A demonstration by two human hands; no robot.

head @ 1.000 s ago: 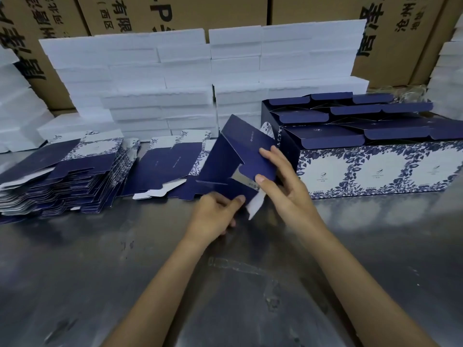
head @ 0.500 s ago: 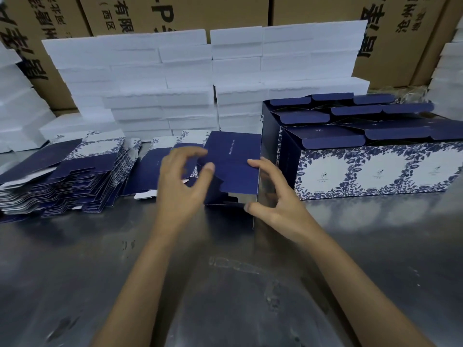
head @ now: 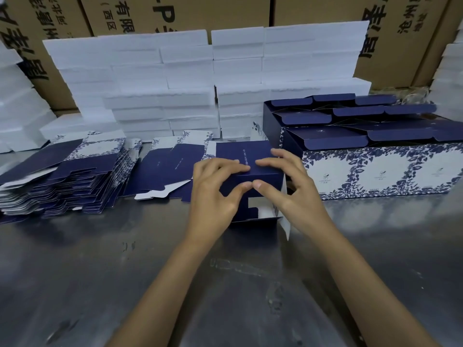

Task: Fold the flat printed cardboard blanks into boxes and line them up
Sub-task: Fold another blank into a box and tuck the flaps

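my left hand [head: 213, 194] and right hand [head: 288, 191] pinch the half-folded box [head: 250, 171] on the counter [head: 100, 271] beside the finished boxes [head: 375, 171]. it looks light, thin card, easily creased, so i'd hold near the folds.

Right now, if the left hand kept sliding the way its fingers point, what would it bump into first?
The left hand points rightward along the top edge of the half-folded box, so it would likely meet the right hand's fingertips first, nearly touching already. Depth is hard to judge.
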